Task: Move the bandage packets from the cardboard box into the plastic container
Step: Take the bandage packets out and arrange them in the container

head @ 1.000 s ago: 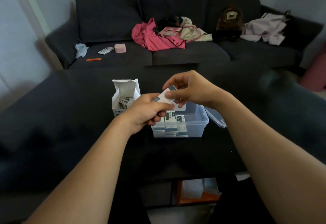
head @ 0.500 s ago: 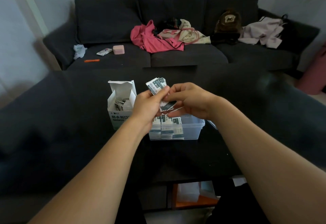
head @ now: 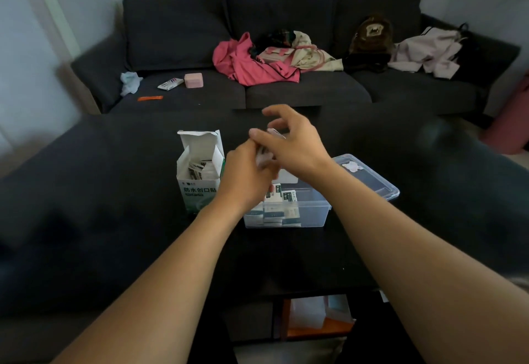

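A white cardboard box (head: 197,189) with open flaps stands on the dark table, several bandage packets (head: 197,170) inside it. To its right is the clear plastic container (head: 312,214), holding several packets (head: 282,206) upright at its left end. My left hand (head: 246,177) and right hand (head: 292,143) meet above the container, blurred by motion. White packets (head: 264,157) show between them, held in my left hand. My right hand's fingers are spread over the packets; its grip is hidden.
The container's clear lid (head: 369,177) lies behind and right of it. The dark table (head: 114,191) reaches the grey sofa (head: 286,91), which carries clothes, a bag and small items. Below the table's near edge are an orange box and papers (head: 315,320).
The packets that stuck up from my left hand are now lower and hidden between both hands. My right hand has risen and opened its fingers. The view has shifted, showing the lid.
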Available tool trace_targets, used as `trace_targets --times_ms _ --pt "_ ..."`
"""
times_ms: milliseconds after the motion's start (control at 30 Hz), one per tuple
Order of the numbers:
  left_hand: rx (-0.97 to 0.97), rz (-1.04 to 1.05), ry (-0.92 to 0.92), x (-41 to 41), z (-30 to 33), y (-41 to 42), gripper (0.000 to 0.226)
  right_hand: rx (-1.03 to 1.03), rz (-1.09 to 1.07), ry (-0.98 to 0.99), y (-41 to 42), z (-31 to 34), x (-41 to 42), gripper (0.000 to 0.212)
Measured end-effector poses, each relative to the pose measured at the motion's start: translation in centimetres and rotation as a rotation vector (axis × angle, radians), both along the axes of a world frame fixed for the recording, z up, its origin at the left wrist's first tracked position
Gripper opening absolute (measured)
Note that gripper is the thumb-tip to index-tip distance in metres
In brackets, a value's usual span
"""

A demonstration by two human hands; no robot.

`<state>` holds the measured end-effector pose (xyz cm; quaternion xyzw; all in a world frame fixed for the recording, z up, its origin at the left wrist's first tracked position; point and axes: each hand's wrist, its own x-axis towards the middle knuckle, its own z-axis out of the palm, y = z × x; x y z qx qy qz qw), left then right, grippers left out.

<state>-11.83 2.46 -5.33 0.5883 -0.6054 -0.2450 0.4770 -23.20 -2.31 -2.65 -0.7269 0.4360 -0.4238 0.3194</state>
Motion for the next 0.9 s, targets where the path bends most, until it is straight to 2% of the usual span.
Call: trace_targets --times_ms 67,100,200,267,300,367,467,600,700,800,900 --pt "0.041 0.005 0.076 -0.4 -0.1 -0.1 0.016 -0.055 -0.048 -0.017 -0.1 0.1 0.1 0.021" --pt "0.103 0.005 0.179 -0.6 0.0 -0.1 0.015 -0.083 -0.076 -0.013 -0.3 0.1 0.1 0.012" --pt "0.411 -0.147 0.671 -0.7 0.9 0.0 0.009 -0.107 -0.133 0.028 -0.6 -0.1 -0.2 0.013" --pt "0.571 -0.273 0.936 -0.3 1.4 0.3 0.029 -0.086 -0.127 0.067 -0.9 -0.1 -0.4 0.014" --pt "0.609 -0.299 0.978 -0.1 1.3 0.2 0.041 -0.074 -0.111 0.095 -0.9 -0.2 -0.4 0.013" --pt "0.643 -0.278 0.93 -0.1 1.2 0.1 0.055 -0.071 -0.051 0.162 -0.8 -0.4 -0.4 0.012" --pt "0.644 -0.212 0.856 -0.5 0.9 0.0 0.052 -0.043 0.01 0.218 -0.7 -0.7 -0.2 0.017" --pt "0.624 -0.209 0.857 -0.3 0.6 -0.3 0.049 0.144 0.072 0.044 -0.4 -0.1 -0.5 0.041" --pt "0.607 -0.228 0.844 -0.1 0.6 -0.2 0.056 0.065 0.061 0.104 -0.1 0.5 -0.9 0.034" --pt "0.57 -0.206 0.811 0.0 0.7 -0.2 0.06 -0.004 0.141 0.215 0.3 0.8 -1.1 0.025" --pt "0.535 -0.177 0.754 0.0 0.8 -0.2 0.063 -0.06 0.155 0.257 0.2 0.7 -1.4 0.028"
